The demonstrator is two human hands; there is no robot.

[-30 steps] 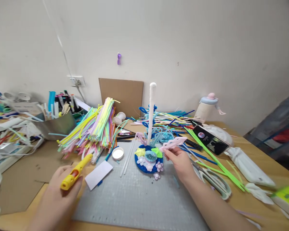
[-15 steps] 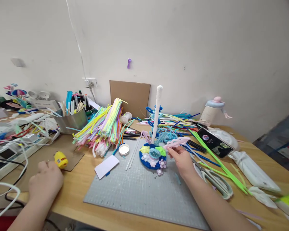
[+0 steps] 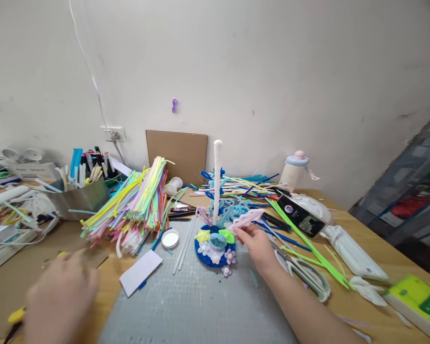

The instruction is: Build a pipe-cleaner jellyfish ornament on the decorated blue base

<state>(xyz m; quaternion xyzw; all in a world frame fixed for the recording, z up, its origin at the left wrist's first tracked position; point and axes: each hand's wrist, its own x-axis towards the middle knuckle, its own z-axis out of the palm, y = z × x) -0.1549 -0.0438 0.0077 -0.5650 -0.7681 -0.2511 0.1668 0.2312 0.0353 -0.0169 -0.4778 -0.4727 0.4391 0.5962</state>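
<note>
My right hand [image 3: 254,243] pinches a pale pink looped pipe-cleaner piece [image 3: 249,218] between thumb and fingers. It is close to the right side of a decorated stand: a round blue base [image 3: 209,260] with flowers, yellow and green stars and a blue-and-white mushroom-like shape, plus an upright white post [image 3: 218,177]. Blue curled pieces and another pink looped piece [image 3: 203,215] show around the post. My left hand [image 3: 60,296], smeared by motion, is closed around a yellow glue gun [image 3: 16,315]. Yellow parts show on both sides of the hand, with a black cord below; the fingers are blurred.
A grey cutting mat [image 3: 186,306] lies under the stand. A white card [image 3: 141,272], a small white dish [image 3: 170,238] and clear glue sticks [image 3: 184,248] lie left of it. Scissors [image 3: 308,277], green pipe cleaners [image 3: 308,243] and a phone [image 3: 301,215] are at right; a pipe-cleaner bundle [image 3: 139,196] stands left.
My left hand has moved nearer and lower, and more of the yellow glue gun and its cord shows. My right hand still holds the pink piece beside the stand. The view has swung right.
</note>
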